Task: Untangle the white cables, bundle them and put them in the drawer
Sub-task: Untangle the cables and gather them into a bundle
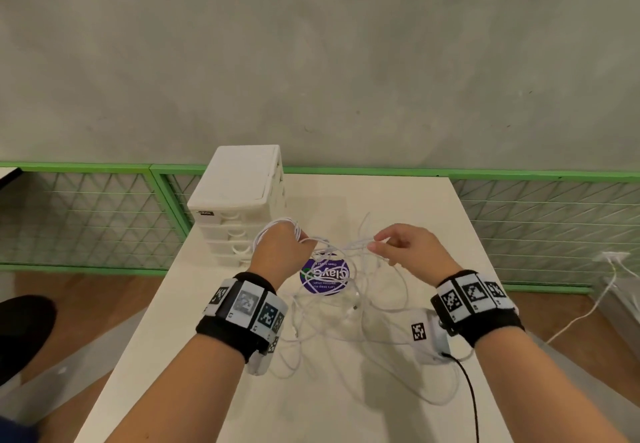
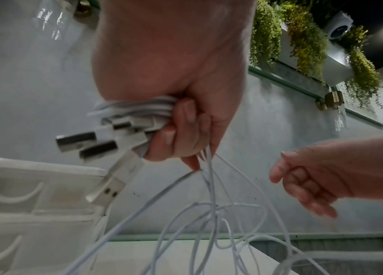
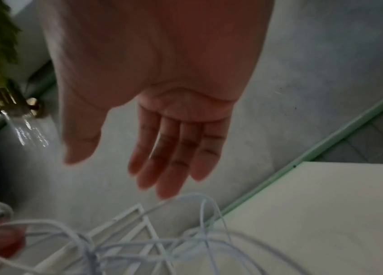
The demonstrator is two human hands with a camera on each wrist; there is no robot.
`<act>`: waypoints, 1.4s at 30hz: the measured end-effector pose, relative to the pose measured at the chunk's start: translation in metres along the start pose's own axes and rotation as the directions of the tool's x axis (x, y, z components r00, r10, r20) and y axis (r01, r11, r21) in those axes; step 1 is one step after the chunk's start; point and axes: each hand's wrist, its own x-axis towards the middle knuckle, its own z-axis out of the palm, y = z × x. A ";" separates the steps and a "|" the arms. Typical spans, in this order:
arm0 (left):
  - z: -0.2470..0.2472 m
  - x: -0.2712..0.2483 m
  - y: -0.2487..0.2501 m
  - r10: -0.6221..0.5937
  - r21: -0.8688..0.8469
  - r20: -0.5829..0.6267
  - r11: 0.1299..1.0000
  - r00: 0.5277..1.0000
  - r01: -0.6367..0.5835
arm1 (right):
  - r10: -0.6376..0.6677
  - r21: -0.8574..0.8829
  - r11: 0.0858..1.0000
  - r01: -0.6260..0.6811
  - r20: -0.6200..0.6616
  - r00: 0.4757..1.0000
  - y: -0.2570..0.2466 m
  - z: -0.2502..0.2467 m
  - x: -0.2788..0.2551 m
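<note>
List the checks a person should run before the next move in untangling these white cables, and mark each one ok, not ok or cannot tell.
1. Left hand grips the gathered cable ends: ok.
2. Right hand free to pick a strand: ok, fingers straight and holding nothing.
3. Loose cables untangled: not ok, they cross on the table.
4. Drawer unit has a drawer open: not ok, all look shut.
5. Knots in the tangle: cannot tell.

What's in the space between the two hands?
Only loose white cables: strands run from the bunch that the left hand grips toward the right hand, above the table and its purple sticker. The head view shows it best.
</note>
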 end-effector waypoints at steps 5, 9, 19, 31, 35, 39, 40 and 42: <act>-0.001 0.002 -0.001 0.046 -0.022 -0.081 0.999 0.996 -0.048 | 0.253 -0.442 0.895 -0.059 0.394 0.884 -0.010 0.007 0.001; -0.006 0.005 -0.008 0.060 -0.090 -0.129 0.993 0.990 -0.072 | 0.250 -0.321 0.942 -0.102 0.464 0.850 0.003 0.026 -0.009; 0.002 0.005 -0.014 0.016 -0.200 -0.070 0.979 0.997 -0.030 | 0.136 0.048 0.981 -0.189 0.526 0.839 -0.013 0.035 -0.011; 0.010 -0.010 0.023 0.163 -0.255 0.155 0.960 0.974 -0.119 | 0.068 0.260 0.936 -0.237 0.526 0.848 0.001 0.074 -0.009; 0.017 -0.012 0.018 0.151 -0.269 0.193 0.959 0.969 -0.095 | 0.021 0.177 0.979 -0.102 0.407 0.913 0.005 0.075 -0.001; 0.029 -0.015 0.008 0.065 -0.203 0.202 0.979 0.977 -0.023 | -0.059 0.273 0.961 -0.033 0.322 0.945 -0.002 0.067 0.005; 0.032 -0.017 0.006 0.021 -0.199 0.241 0.979 0.970 0.028 | -0.061 0.293 0.955 -0.032 0.304 0.951 -0.001 0.066 0.006; 0.037 -0.023 0.002 -0.014 -0.269 0.374 0.955 0.927 0.123 | -0.035 0.333 0.941 -0.052 0.249 0.968 -0.003 0.064 0.006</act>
